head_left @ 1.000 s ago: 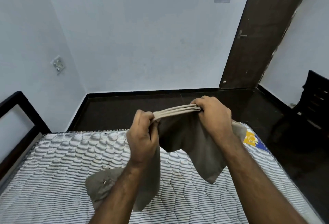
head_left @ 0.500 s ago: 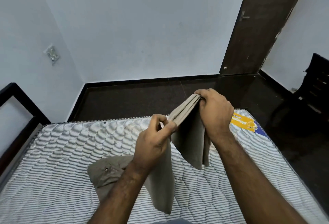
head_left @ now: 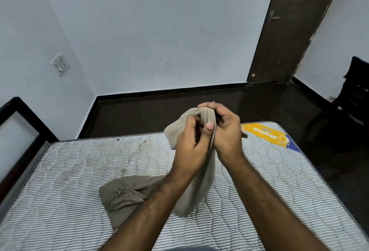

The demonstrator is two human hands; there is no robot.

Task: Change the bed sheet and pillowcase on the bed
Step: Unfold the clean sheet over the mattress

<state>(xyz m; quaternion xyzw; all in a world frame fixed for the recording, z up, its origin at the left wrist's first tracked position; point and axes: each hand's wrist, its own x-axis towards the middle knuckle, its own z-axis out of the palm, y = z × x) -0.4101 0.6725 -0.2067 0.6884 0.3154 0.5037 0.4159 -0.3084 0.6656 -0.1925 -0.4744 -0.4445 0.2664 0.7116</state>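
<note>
Folded beige cloth pillowcase [head_left: 201, 186], pinched at top by left hand [head_left: 190, 143] and right hand [head_left: 225, 131], fingers curled, above striped quilted mattress [head_left: 65, 171].

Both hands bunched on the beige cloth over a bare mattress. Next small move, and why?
Probably draw the hands apart along the top edge to open it out. The left hand and right hand grip the beige cloth pressed together, so it hangs gathered, its lower end crumpled on the striped mattress, which has no sheet on it.
</note>
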